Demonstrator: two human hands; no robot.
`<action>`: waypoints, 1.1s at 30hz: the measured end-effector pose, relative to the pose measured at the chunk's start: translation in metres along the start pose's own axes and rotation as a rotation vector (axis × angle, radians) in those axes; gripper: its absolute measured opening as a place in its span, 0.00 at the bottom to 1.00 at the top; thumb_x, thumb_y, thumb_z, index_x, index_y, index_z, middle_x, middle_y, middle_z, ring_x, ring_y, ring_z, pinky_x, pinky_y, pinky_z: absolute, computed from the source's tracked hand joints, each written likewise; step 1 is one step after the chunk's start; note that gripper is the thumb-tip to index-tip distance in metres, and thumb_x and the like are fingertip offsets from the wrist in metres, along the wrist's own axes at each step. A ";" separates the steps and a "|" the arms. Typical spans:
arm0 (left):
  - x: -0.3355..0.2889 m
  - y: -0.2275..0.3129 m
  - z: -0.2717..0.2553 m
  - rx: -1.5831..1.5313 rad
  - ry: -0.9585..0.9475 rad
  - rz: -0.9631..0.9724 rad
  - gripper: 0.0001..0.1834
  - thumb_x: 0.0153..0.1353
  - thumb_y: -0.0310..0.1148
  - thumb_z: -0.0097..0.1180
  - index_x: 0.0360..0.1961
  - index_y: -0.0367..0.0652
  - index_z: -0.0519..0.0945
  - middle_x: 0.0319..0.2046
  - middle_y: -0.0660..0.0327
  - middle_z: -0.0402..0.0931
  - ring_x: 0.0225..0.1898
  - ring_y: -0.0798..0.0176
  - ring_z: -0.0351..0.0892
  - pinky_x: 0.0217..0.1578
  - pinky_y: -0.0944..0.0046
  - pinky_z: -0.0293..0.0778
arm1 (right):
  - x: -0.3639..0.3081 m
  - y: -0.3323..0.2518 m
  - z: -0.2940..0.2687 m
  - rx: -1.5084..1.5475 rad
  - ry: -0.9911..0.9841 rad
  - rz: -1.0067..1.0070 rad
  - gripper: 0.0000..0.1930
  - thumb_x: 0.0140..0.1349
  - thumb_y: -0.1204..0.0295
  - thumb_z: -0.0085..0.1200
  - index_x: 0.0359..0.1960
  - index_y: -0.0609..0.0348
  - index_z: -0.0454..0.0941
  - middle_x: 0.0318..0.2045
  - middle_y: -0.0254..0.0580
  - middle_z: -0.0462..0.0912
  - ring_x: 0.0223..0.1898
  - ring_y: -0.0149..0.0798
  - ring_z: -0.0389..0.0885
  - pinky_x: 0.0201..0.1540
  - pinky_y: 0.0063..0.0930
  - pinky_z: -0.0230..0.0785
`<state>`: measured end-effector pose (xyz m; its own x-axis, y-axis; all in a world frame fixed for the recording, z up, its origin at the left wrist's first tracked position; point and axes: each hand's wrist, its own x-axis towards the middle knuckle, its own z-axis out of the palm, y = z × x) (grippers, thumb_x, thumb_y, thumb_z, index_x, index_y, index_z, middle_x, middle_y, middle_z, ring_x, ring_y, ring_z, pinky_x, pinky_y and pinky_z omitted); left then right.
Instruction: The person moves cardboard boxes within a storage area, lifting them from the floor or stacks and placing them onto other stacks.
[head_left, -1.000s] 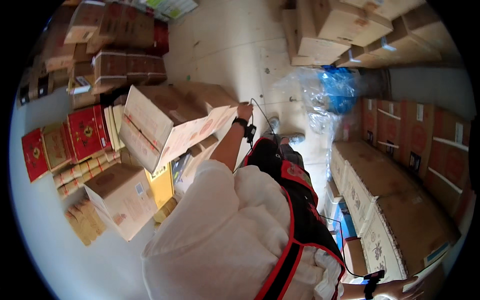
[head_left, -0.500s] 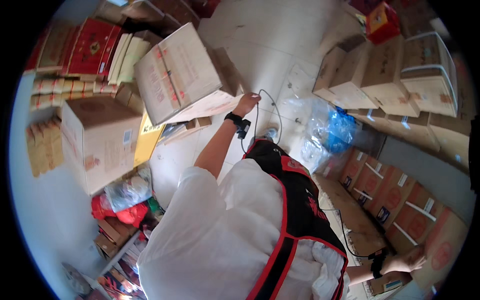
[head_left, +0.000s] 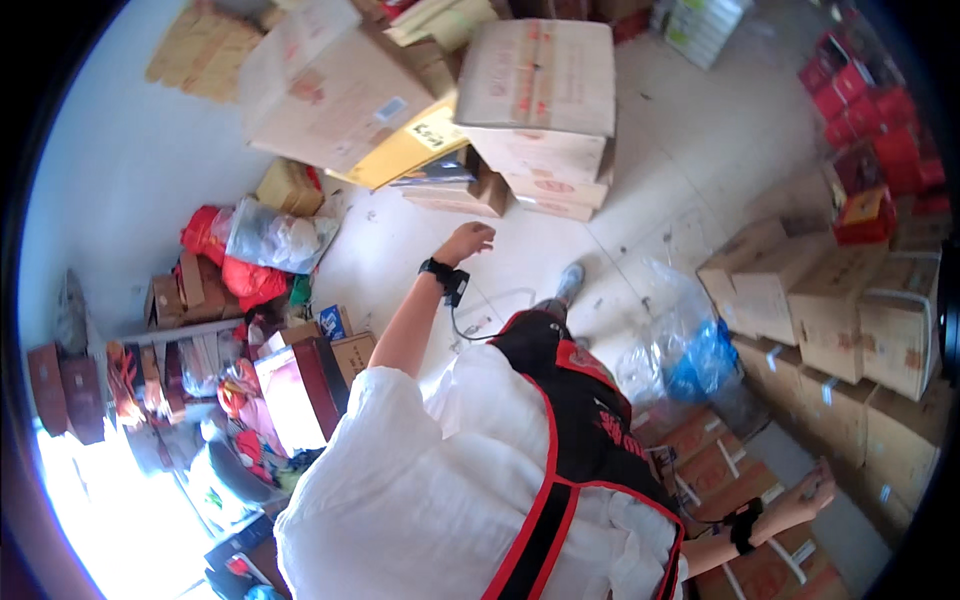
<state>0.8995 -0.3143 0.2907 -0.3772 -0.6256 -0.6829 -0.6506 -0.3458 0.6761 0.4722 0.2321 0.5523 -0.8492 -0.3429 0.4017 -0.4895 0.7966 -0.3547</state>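
Note:
My left hand (head_left: 467, 243) hangs over the tiled floor, fingers loosely bent and a little apart, with nothing seen in them. A black strap and small box (head_left: 452, 284) sit on that wrist, and a cable runs down from the box. Nearest beyond it are stacked cartons (head_left: 538, 80) and a flat carton (head_left: 455, 197). On the other side my right hand (head_left: 803, 496) is held out above a low row of brown cartons (head_left: 768, 570), fingers partly spread and holding nothing visible. Its wrist bears a black strap (head_left: 742, 527) too.
Brown cartons (head_left: 830, 300) are stacked along the right, with red boxes (head_left: 890, 130) beyond. Clear and blue plastic bags (head_left: 690, 365) lie on the floor right of my foot. Red bags (head_left: 250, 283) and a cluttered shelf (head_left: 190, 370) stand left. A large carton (head_left: 335, 95) leans at the upper left.
My view and body have turned left, bringing the cluttered shelf and bright window area into sight. The cable loop no longer rises by my left fingers. My right hand is apart from the carton beside it.

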 end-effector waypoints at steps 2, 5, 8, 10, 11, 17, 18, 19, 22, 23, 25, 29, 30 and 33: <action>-0.036 -0.002 -0.022 0.102 0.104 0.026 0.22 0.60 0.41 0.54 0.45 0.31 0.77 0.38 0.53 0.80 0.35 0.62 0.82 0.35 0.66 0.75 | -0.012 0.016 0.009 0.097 -0.007 -0.022 0.07 0.65 0.78 0.50 0.41 0.66 0.78 0.38 0.47 0.80 0.41 0.40 0.75 0.45 0.35 0.68; -0.063 -0.004 -0.049 0.237 0.242 0.142 0.22 0.60 0.42 0.55 0.45 0.33 0.78 0.37 0.53 0.81 0.39 0.60 0.81 0.39 0.63 0.75 | -0.017 0.017 0.013 0.027 -0.121 -0.152 0.08 0.66 0.78 0.47 0.43 0.67 0.77 0.36 0.47 0.79 0.41 0.41 0.77 0.43 0.34 0.69; -0.078 0.000 -0.076 0.182 0.492 0.338 0.21 0.59 0.42 0.56 0.46 0.36 0.78 0.38 0.53 0.81 0.40 0.58 0.80 0.42 0.62 0.74 | -0.017 -0.004 0.020 0.119 -0.157 -0.042 0.09 0.66 0.78 0.46 0.44 0.66 0.77 0.37 0.49 0.77 0.40 0.41 0.78 0.42 0.33 0.70; -0.091 0.015 -0.101 0.105 0.578 0.339 0.19 0.59 0.39 0.58 0.47 0.38 0.78 0.39 0.54 0.81 0.40 0.58 0.80 0.43 0.60 0.74 | -0.016 -0.010 0.022 0.134 -0.134 -0.123 0.09 0.67 0.78 0.45 0.45 0.66 0.76 0.38 0.49 0.76 0.40 0.40 0.78 0.42 0.33 0.71; -0.097 0.025 -0.114 0.054 0.710 0.467 0.17 0.59 0.35 0.58 0.47 0.38 0.77 0.41 0.55 0.79 0.39 0.61 0.79 0.40 0.62 0.75 | -0.018 -0.014 0.023 0.135 -0.118 -0.187 0.10 0.67 0.78 0.44 0.45 0.65 0.76 0.39 0.49 0.76 0.40 0.40 0.79 0.42 0.32 0.71; -0.141 0.111 -0.228 0.385 1.469 0.877 0.21 0.53 0.28 0.60 0.50 0.44 0.74 0.49 0.54 0.71 0.53 0.50 0.68 0.50 0.55 0.67 | -0.058 -0.062 0.034 0.108 -0.199 -0.022 0.10 0.66 0.78 0.44 0.45 0.66 0.76 0.39 0.47 0.75 0.40 0.41 0.77 0.43 0.33 0.70; -0.150 0.118 -0.251 0.476 1.577 0.936 0.22 0.53 0.31 0.61 0.51 0.44 0.73 0.52 0.53 0.69 0.55 0.50 0.67 0.52 0.54 0.65 | -0.061 -0.072 0.041 0.178 -0.261 0.007 0.10 0.65 0.78 0.45 0.44 0.66 0.76 0.38 0.47 0.75 0.40 0.41 0.76 0.44 0.33 0.70; -0.151 0.132 -0.262 0.467 1.582 0.937 0.22 0.53 0.31 0.61 0.51 0.44 0.73 0.52 0.53 0.69 0.55 0.50 0.67 0.52 0.54 0.65 | -0.063 -0.085 0.045 0.190 -0.287 0.000 0.09 0.65 0.78 0.44 0.43 0.67 0.76 0.37 0.47 0.75 0.40 0.40 0.77 0.43 0.32 0.70; -0.139 0.149 -0.301 0.583 1.745 0.801 0.25 0.56 0.42 0.62 0.53 0.47 0.72 0.55 0.54 0.68 0.59 0.48 0.64 0.59 0.48 0.55 | -0.063 -0.126 0.051 0.213 -0.297 -0.107 0.09 0.64 0.78 0.45 0.42 0.67 0.76 0.37 0.46 0.75 0.39 0.39 0.77 0.41 0.30 0.69; -0.125 0.142 -0.320 0.591 1.712 0.745 0.26 0.56 0.46 0.60 0.54 0.48 0.72 0.58 0.57 0.68 0.61 0.50 0.62 0.60 0.47 0.52 | -0.066 -0.133 0.047 0.205 -0.293 -0.110 0.09 0.64 0.78 0.45 0.42 0.67 0.76 0.37 0.46 0.75 0.39 0.39 0.77 0.41 0.30 0.69; -0.110 0.129 -0.335 0.521 1.636 0.714 0.27 0.58 0.53 0.57 0.55 0.52 0.73 0.60 0.62 0.68 0.67 0.54 0.56 0.63 0.46 0.45 | -0.071 -0.144 0.042 0.146 -0.312 -0.096 0.09 0.64 0.77 0.46 0.42 0.67 0.76 0.38 0.46 0.75 0.38 0.39 0.77 0.41 0.30 0.69; -0.105 0.140 -0.341 0.480 1.672 0.693 0.27 0.57 0.53 0.57 0.53 0.50 0.74 0.60 0.61 0.69 0.67 0.55 0.56 0.64 0.45 0.43 | -0.084 -0.162 0.035 0.129 -0.309 -0.024 0.08 0.64 0.75 0.47 0.41 0.66 0.76 0.37 0.45 0.75 0.38 0.39 0.76 0.40 0.31 0.68; -0.105 0.142 -0.343 0.467 1.672 0.696 0.27 0.57 0.53 0.57 0.53 0.50 0.74 0.60 0.61 0.69 0.67 0.55 0.56 0.64 0.45 0.43 | -0.089 -0.167 0.037 0.157 -0.304 -0.019 0.08 0.65 0.74 0.48 0.41 0.65 0.76 0.36 0.45 0.75 0.38 0.39 0.76 0.39 0.31 0.68; -0.106 0.140 -0.346 0.544 1.680 0.695 0.27 0.55 0.53 0.60 0.49 0.47 0.76 0.59 0.59 0.69 0.68 0.55 0.54 0.64 0.45 0.41 | -0.093 -0.188 0.033 0.169 -0.301 -0.026 0.09 0.64 0.73 0.49 0.41 0.64 0.77 0.35 0.44 0.76 0.37 0.38 0.76 0.37 0.30 0.68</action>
<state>1.0763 -0.5382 0.5530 0.0972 -0.5918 0.8002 -0.9217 0.2499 0.2967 0.6368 0.0984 0.5539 -0.8439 -0.5136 0.1548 -0.5166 0.7002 -0.4928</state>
